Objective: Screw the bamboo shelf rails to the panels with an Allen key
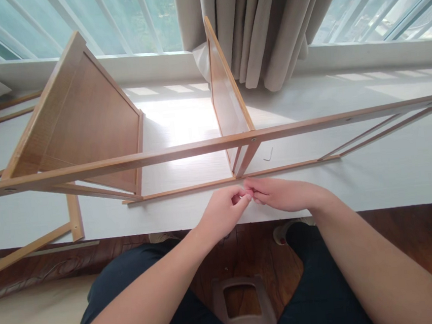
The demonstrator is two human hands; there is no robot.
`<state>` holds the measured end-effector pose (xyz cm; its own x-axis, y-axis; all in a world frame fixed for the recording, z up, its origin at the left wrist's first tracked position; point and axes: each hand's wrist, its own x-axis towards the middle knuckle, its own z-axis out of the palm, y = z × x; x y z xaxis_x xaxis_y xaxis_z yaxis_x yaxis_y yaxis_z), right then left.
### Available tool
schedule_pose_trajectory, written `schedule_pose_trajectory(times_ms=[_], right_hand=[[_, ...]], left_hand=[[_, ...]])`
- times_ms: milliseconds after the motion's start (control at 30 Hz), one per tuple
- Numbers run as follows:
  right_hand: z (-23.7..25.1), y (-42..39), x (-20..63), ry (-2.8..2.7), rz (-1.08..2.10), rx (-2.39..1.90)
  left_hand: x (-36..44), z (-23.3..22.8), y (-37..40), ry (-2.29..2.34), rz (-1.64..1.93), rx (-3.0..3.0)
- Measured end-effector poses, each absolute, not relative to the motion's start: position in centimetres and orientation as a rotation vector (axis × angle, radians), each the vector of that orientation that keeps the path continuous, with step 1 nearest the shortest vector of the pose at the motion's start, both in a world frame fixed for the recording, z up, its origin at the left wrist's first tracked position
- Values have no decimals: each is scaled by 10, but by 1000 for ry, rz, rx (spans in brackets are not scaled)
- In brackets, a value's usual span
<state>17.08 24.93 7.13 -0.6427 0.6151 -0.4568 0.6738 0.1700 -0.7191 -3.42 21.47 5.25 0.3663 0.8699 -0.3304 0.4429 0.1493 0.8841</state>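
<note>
- Left hand (224, 209) and right hand (280, 194): fingertips of both meet just below the near lower rail (188, 189), pinched together on something too small to identify; whether it is a fastener cannot be told.
- The hands touch each other at the fingertips and sit just beside the foot of the upright divider panel (227, 97), near where that panel joins the rail. In my judgement they are held close there because the joint is the point being worked.
- Wooden frame (124, 161): lies on its side across a white floor surface (374, 177) below the window; its long top rail runs the full width of the view, with a screw head visible at the divider joint.
- Left shelf panel (89, 118): tilted, seated within the frame's left bay.
- Allen key (269, 155): rests on the white surface beyond the rail, near the hands but apart from them, likely kept within reach.
- Curtain (260, 25): hangs behind the divider.
- Person's knees rest over dark wood flooring (417, 234).
</note>
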Motion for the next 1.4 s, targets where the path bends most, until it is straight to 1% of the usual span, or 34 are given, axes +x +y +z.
schedule_pose_trajectory(times_ms=[133, 233, 333, 467, 633, 833, 1033, 1200, 1300, 1400], right_hand=[[64, 249, 168, 2210, -1699, 1430], [60, 250, 167, 2069, -1878, 1487], [56, 250, 164, 2037, -1988, 1516], [47, 251, 157, 2083, -2075, 1567], [41, 250, 151, 2077, -2102, 1642], [41, 246, 148, 2078, -2145, 1687], [38, 246, 144, 2025, -2199, 1755], [36, 245, 141, 1975, -2229, 1806], [39, 246, 145, 2023, -2171, 1788], [44, 249, 155, 2192, -1945, 1698]], left_hand=[[-25, 41, 211, 1163, 431, 1141], [-22, 35, 214, 1159, 525, 972], [-21, 31, 219, 1158, 627, 953], [-20, 28, 225, 1153, 674, 1004], [-21, 27, 229, 1189, 701, 1008], [-24, 29, 232, 1218, 651, 1052], [-29, 37, 234, 1337, 505, 1291], [-31, 35, 235, 1392, 490, 1502], [-31, 30, 236, 1386, 526, 1620], [-32, 29, 236, 1395, 536, 1640]])
